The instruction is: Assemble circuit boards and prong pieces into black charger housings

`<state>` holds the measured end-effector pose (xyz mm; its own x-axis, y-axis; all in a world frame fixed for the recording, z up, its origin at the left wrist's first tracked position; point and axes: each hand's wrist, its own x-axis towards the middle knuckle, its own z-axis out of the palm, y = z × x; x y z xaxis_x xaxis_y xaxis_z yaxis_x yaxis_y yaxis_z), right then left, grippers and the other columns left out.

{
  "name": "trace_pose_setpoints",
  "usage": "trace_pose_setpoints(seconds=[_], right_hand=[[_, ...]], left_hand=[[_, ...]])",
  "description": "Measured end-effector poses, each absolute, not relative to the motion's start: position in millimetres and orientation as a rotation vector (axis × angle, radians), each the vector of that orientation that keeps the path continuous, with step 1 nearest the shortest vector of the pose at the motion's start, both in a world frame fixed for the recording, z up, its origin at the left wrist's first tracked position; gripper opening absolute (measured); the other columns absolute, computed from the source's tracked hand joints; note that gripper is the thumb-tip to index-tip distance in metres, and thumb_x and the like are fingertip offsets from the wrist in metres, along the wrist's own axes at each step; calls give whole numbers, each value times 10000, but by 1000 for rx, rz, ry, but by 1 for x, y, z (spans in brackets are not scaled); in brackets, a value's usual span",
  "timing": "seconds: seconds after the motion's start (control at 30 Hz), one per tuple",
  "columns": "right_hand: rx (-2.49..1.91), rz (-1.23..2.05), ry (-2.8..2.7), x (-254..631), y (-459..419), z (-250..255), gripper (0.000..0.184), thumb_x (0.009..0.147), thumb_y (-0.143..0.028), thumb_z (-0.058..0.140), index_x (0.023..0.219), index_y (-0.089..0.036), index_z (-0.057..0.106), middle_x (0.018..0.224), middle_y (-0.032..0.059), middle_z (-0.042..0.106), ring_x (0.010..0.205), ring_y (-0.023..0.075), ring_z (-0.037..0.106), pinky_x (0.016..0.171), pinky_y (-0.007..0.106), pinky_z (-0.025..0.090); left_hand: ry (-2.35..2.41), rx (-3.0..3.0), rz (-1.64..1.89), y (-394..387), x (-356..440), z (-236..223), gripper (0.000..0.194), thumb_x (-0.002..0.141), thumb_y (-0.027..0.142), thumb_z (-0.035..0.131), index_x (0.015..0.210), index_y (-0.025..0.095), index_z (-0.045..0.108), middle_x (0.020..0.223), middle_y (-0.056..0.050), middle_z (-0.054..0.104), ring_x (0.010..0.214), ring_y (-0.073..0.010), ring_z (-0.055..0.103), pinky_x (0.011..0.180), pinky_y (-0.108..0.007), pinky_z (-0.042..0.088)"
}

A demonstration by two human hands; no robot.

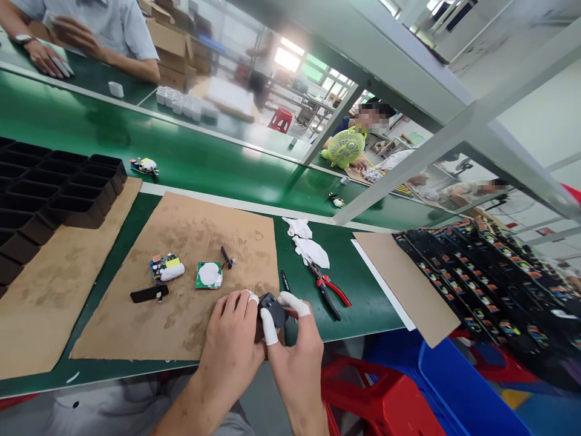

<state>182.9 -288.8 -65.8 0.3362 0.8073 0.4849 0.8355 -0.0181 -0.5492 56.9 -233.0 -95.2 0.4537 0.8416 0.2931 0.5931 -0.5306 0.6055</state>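
My left hand [233, 339] and my right hand [295, 348] are closed together on a small black plastic housing [272, 307] at the near edge of the brown cardboard sheet [190, 242]. White finger cots cover several fingertips. On the cardboard to the left lie a green circuit board with a white disc [209, 275], another board with a yellow part [164, 267], a black flat cover [149, 293] and a small black piece [226, 257].
Red-handled pliers [329, 289] and white cots [308, 242] lie on the green bench right of the cardboard. Black empty trays [49, 188] stand at left; trays filled with boards [490, 272] at right. Another person's hands [54, 45] work across the conveyor [190, 151]. A red stool [381, 399] sits below.
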Motion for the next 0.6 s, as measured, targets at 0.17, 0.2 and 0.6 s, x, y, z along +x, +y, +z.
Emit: trace_pose_setpoints(seconds=[0.17, 0.2, 0.6], right_hand=[[-1546, -161, -1575, 193, -291, -89, 233, 1044, -97, 767, 1213, -257, 780, 1277, 123, 786, 1154, 243, 825, 951, 353, 704], [-1521, -142, -1583, 195, -291, -91, 263, 1035, -73, 770, 1221, -258, 792, 1280, 122, 792, 1138, 234, 830, 948, 346, 705], [-1540, 51, -1597, 208, -295, -82, 405, 1058, -89, 741, 1398, -297, 811, 1208, 86, 849, 1102, 229, 847, 924, 328, 711]], left_hand=[[1189, 2307, 835, -235, 57, -98, 270, 882, 87, 667, 1126, 201, 661, 1219, -130, 765, 1137, -358, 699, 995, -511, 564], [1184, 2310, 834, -235, 57, -98, 283, 874, 88, 669, 1135, 198, 660, 1222, -132, 765, 1141, -361, 699, 998, -514, 563], [1173, 2298, 834, -235, 57, -100, 391, 822, 79, 707, 1188, 197, 638, 1245, -138, 758, 1146, -375, 704, 985, -530, 566]])
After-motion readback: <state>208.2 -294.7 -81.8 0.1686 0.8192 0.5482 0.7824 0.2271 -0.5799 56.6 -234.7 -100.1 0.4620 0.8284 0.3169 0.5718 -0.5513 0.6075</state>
